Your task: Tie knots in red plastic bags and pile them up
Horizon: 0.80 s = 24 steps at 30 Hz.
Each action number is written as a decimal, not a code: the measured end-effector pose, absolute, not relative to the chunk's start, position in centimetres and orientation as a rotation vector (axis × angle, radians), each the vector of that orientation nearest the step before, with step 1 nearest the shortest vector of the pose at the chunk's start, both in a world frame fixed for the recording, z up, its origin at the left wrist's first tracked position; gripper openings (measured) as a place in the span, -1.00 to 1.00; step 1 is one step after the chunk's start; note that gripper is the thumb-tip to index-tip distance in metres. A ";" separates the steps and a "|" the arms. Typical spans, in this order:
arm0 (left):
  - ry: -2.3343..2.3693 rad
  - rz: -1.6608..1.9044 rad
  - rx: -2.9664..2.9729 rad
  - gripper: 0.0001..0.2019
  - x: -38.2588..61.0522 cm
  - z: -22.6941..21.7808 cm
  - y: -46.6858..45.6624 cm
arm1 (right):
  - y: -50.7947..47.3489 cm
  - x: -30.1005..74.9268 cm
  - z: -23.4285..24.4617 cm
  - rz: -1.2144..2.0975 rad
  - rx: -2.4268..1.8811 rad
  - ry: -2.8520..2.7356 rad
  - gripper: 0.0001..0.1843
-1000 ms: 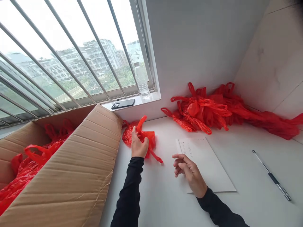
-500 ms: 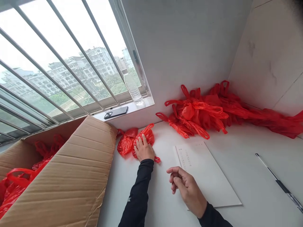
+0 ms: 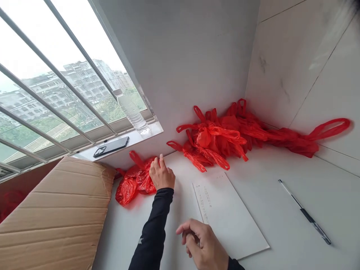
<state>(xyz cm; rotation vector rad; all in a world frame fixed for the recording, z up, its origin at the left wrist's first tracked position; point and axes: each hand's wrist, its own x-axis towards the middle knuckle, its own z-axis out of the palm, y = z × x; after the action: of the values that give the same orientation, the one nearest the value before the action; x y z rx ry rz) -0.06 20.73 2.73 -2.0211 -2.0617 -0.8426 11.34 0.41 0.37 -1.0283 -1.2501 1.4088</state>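
Note:
My left hand (image 3: 162,174) is at the right edge of a small group of knotted red plastic bags (image 3: 127,190), against the wall under the sill. Its fingers are apart and point up, and none is wrapped round a bag; whether the fingertips touch the plastic I cannot tell. Lower down, my right hand (image 3: 203,245) hovers near the lower left edge of a white paper pad (image 3: 239,221) with small handwriting. Its fingers are loosely bent, the index finger reaches out, and nothing shows in it.
On the left stands a cardboard box (image 3: 56,210) with red plastic inside. A larger heap of red plastic bags (image 3: 219,138) lies along the back wall. A pen (image 3: 305,213) lies right of the pad. The windowsill bears a phone (image 3: 112,146) and a clear bottle (image 3: 133,114).
My left hand has lifted off the bag it lay on and moved to the group's right edge. That bag sits further against the other one. The view has turned right.

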 end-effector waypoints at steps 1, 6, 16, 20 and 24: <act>-2.012 -0.873 -2.175 -0.33 1.2 3.1 20.7 | 0.4 11.4 0.4 1.391 -1.029 -1.260 -0.76; -2.009 -1.121 -2.643 -0.65 6.0 4.2 21.5 | 0.2 11.5 0.8 1.368 -1.028 -1.266 -0.73; -1.997 -2.372 -2.314 -0.73 1.2 9.3 15.8 | 1.6 13.0 0.6 1.616 -0.681 -0.527 -0.40; -2.002 -3.178 -1.985 -0.86 -0.8 10.7 8.6 | 1.9 13.3 0.7 1.680 -0.588 -0.361 -0.30; -2.398 -3.388 -1.810 -0.74 -1.7 8.1 2.8 | 1.4 13.3 1.5 1.592 -0.546 -0.465 -0.48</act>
<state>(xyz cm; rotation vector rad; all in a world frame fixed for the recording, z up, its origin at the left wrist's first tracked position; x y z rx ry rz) -1.67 2.83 8.09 -1.8105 -2.3979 -3.3881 13.26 1.38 1.53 -0.5460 -0.4650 1.5916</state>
